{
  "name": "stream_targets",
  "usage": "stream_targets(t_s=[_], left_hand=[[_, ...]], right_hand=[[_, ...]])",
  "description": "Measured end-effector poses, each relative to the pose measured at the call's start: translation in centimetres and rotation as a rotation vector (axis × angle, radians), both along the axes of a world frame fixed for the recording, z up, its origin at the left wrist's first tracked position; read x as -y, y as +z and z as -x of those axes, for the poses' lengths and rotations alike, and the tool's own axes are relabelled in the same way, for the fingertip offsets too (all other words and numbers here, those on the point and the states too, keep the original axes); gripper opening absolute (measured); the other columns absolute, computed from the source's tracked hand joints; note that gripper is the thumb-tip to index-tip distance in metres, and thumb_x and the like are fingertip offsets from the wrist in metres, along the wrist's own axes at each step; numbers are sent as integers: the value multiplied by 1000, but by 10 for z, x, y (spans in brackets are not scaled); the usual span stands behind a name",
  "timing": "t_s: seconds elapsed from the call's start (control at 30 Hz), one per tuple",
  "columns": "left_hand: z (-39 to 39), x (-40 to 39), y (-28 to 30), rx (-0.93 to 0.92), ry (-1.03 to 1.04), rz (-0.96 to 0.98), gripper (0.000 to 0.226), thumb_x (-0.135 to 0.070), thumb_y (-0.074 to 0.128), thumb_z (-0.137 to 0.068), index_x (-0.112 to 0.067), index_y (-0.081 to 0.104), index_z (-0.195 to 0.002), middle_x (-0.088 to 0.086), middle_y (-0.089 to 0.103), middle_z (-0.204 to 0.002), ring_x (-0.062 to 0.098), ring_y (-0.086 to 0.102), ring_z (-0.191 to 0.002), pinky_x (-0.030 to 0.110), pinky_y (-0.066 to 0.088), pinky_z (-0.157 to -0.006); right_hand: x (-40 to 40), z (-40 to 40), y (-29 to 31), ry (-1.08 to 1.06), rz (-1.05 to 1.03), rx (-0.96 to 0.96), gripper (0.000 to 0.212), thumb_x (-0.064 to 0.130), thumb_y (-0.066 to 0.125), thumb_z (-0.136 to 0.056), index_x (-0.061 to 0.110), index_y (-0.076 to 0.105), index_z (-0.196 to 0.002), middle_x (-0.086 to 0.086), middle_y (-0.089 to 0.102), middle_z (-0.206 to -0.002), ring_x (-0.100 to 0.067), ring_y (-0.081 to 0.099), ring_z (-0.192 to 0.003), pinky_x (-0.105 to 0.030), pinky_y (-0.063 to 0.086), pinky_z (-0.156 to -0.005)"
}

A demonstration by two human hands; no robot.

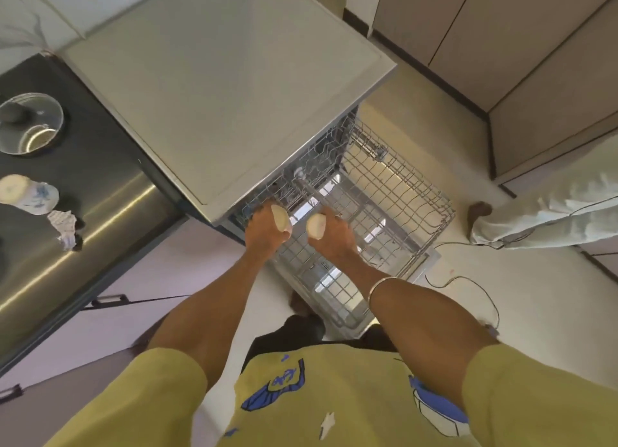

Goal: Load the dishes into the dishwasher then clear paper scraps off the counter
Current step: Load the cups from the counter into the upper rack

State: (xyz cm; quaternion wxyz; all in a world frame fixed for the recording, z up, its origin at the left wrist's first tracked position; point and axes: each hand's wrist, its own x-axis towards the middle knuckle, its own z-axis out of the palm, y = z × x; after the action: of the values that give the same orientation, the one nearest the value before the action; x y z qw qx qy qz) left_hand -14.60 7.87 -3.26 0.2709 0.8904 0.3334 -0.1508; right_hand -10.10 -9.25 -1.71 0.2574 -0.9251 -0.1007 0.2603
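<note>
My left hand [264, 234] grips a small cream cup [280, 217] over the near left part of the pulled-out wire rack [401, 192] of the dishwasher [227, 88]. My right hand [331, 236] grips a second cream cup [316, 226] just to the right of the first, also above the rack. The rack looks bare of dishes where it shows. On the steel counter [110, 195] at the left stand a glass bowl [28, 124], a white mug with a blue print [28, 194] and a crumpled paper scrap [65, 229].
Another person's trouser leg and foot [541, 219] stand on the floor right of the rack. A thin cable [468, 279] trails across the floor by the open dishwasher door. Beige cabinets [501, 45] line the far right. Drawer handles [110, 301] sit under the counter.
</note>
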Motion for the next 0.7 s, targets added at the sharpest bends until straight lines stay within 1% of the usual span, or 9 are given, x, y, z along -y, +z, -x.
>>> stream_targets(t_s=[0.07,0.17,0.2,0.3,0.33,0.4,0.53,0.63,0.7], left_hand=[[-6,-6,-11,-15,-13,9,84,-38,88,-64,-23,43,-132,9,57,-127,31,59,-115,46,56,-87],[-11,-14,-34,-3,-24,-10,92,-37,87,-68,-21,34,-142,12,46,-138,35,50,-125,53,54,-90],[-13,-17,-43,6,-34,-34,93,-39,86,-69,-20,32,-143,13,45,-139,36,49,-125,54,54,-90],[-15,-22,-68,12,-47,-111,91,-52,81,-70,-23,33,-142,12,52,-133,34,57,-117,51,57,-84],[-15,-23,-74,15,-42,-133,91,-54,80,-70,-24,34,-142,11,54,-131,33,59,-115,50,57,-84],[-18,-22,-79,36,-23,-161,94,-49,84,-68,-24,34,-144,10,55,-134,32,58,-117,48,56,-87],[-27,-26,-95,-4,-15,-157,103,-37,89,-64,-22,30,-148,13,48,-142,37,50,-127,50,46,-102],[-27,-33,-116,-2,10,-161,103,-44,87,-65,-18,30,-146,15,50,-140,38,52,-124,51,46,-102],[-23,-34,-129,-15,25,-175,103,-51,86,-65,-15,30,-144,17,53,-136,38,55,-120,50,47,-99]], right_hand=[[-5,-1,-8,15,4,-43,73,29,80,-75,21,43,-137,-10,60,-127,-32,57,-117,-42,49,-90],[-13,-1,-23,80,-5,-93,69,26,79,-74,21,46,-135,-8,61,-126,-31,58,-115,-43,52,-89],[-16,-1,-30,104,-8,-105,69,25,78,-75,21,45,-135,-8,61,-126,-30,58,-115,-43,53,-90],[-26,-2,-51,173,4,-121,71,20,77,-76,21,43,-138,-9,59,-130,-30,58,-115,-46,54,-90],[-30,-3,-57,203,9,-119,71,20,77,-75,20,42,-138,-9,59,-130,-31,59,-114,-47,55,-89],[-39,-6,-69,252,6,-118,69,20,76,-75,21,44,-136,-9,60,-128,-31,60,-112,-47,56,-87],[-54,-12,-97,308,-17,-106,61,17,70,-77,24,47,-133,-6,62,-124,-28,63,-107,-46,57,-84],[-60,-12,-124,357,-7,-90,54,22,65,-80,30,47,-131,-3,64,-122,-27,65,-104,-47,57,-81],[-62,-12,-138,377,-6,-78,50,23,63,-82,33,48,-129,0,66,-122,-26,65,-105,-47,57,-82]])
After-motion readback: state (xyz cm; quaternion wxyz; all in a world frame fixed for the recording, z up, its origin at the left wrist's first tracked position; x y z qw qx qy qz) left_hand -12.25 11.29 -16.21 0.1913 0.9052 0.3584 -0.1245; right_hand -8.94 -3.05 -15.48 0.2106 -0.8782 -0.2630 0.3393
